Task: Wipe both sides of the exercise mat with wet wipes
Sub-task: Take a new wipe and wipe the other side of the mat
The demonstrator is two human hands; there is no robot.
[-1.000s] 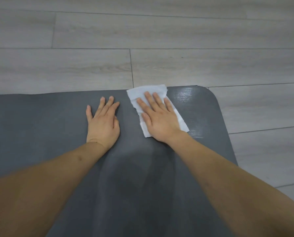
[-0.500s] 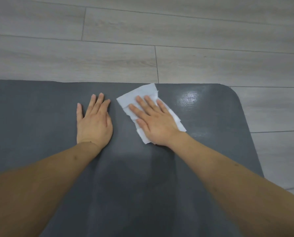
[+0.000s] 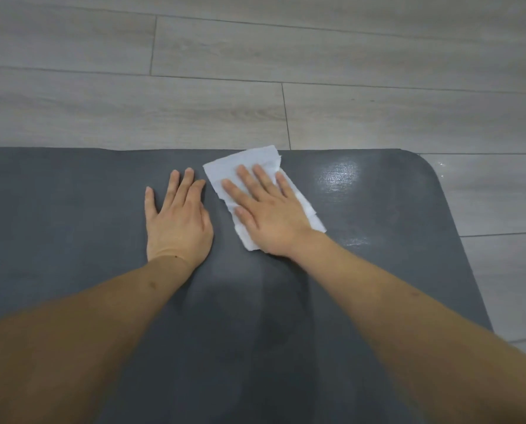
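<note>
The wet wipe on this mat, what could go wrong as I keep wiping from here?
The wet wipe already looks creased under the flat right hand, so it may bunch up and skip patches. It lies at the mat's far edge and could slide onto the floor. The left hand rests just beside it, blocking strokes that way.

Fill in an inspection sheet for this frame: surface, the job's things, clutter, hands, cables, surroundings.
Surface: dark grey exercise mat lying flat on the floor, with a shiny wet patch near its far right corner.
Job's things: one white wet wipe, spread flat at the mat's far edge.
Clutter: nothing seen.
Hands: left hand flat on the bare mat, fingers straight; right hand pressing flat on the wipe.
Cables: nothing seen.
Surroundings: grey wood-look plank floor beyond and to the right of the mat.
</note>
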